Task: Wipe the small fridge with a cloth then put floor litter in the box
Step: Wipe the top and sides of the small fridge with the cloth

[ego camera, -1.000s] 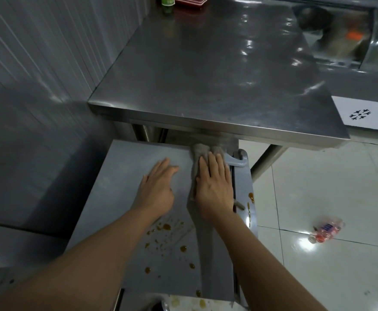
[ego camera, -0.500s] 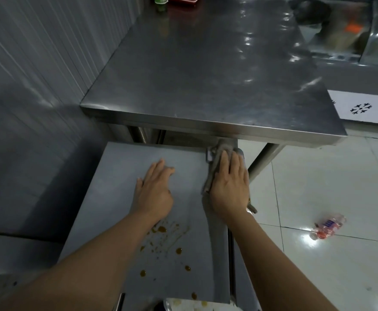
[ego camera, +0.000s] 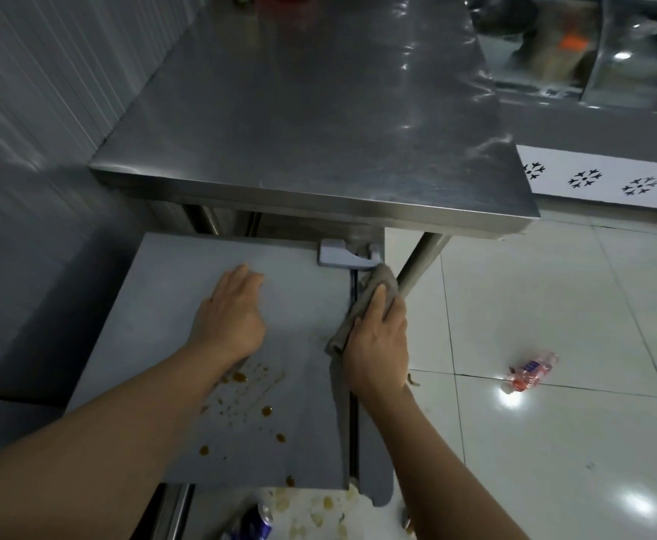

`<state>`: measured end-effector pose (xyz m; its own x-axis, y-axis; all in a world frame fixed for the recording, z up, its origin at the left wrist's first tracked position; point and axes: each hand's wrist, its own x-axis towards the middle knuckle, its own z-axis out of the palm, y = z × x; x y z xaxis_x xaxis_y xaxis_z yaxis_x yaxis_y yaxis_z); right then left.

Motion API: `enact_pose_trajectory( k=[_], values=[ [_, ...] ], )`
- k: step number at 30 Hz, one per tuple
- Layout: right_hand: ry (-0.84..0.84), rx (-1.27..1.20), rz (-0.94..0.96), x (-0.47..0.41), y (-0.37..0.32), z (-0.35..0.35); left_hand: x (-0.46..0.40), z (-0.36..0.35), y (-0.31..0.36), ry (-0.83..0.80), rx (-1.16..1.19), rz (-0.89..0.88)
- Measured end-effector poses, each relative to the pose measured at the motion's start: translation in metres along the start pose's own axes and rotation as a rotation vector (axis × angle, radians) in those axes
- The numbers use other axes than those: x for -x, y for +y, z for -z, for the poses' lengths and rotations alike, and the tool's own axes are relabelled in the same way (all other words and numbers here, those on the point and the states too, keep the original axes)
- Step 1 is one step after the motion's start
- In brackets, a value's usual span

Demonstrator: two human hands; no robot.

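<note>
- Small fridge (ego camera: pixel 155 305) sits low under the steel table (ego camera: pixel 319 122); brown drips dot its near top.
- My left hand (ego camera: pixel 230 317) lies flat, open, bracing.
- My right hand (ego camera: pixel 377 337) presses the cloth (ego camera: pixel 362 302) on the door edge: I'd press firmly toward those drips.
- Bottle (ego camera: pixel 531 371) litters the floor.

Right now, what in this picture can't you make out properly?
- Head view: the box for litter is nowhere in frame.
- Can at the bottom edge: cut off, label unreadable.
- Plastic bottle on the floor: label too small to read.
- Cloth: partly hidden under the right hand.
- Fridge top below the left hand: covered.
</note>
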<state>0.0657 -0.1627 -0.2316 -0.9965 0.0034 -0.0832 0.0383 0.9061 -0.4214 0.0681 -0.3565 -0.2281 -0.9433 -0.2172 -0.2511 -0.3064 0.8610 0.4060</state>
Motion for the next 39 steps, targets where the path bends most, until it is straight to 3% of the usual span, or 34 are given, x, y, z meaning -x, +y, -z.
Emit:
enact_pose_trajectory(
  k=[4, 10, 19, 25, 31, 35, 39],
  values=[
    [-0.052, 0.018, -0.022, 0.024, 0.006, 0.003, 0.031, -0.012, 0.034, 0.051, -0.141, -0.106],
    [-0.074, -0.015, 0.021, -0.035, -0.004, 0.006, 0.044, -0.023, 0.044, -0.025, -0.195, -0.096],
    [-0.11, 0.076, 0.21, 0.07, 0.028, -0.001, 0.053, -0.013, 0.056, -0.089, -0.154, -0.06],
    [-0.123, 0.133, 0.231, -0.014, 0.012, 0.003, 0.069, -0.006, 0.026, -0.048, -0.118, -0.06],
    [-0.097, 0.105, 0.414, 0.061, 0.009, -0.007, 0.082, 0.018, -0.029, 0.083, -0.151, 0.078],
    [-0.136, 0.153, 0.485, 0.033, -0.01, -0.012, 0.081, 0.022, -0.052, 0.016, -0.151, 0.094],
    [-0.097, 0.156, 0.429, 0.004, -0.031, -0.021, 0.083, 0.016, -0.059, -0.001, -0.134, 0.057]
  ],
)
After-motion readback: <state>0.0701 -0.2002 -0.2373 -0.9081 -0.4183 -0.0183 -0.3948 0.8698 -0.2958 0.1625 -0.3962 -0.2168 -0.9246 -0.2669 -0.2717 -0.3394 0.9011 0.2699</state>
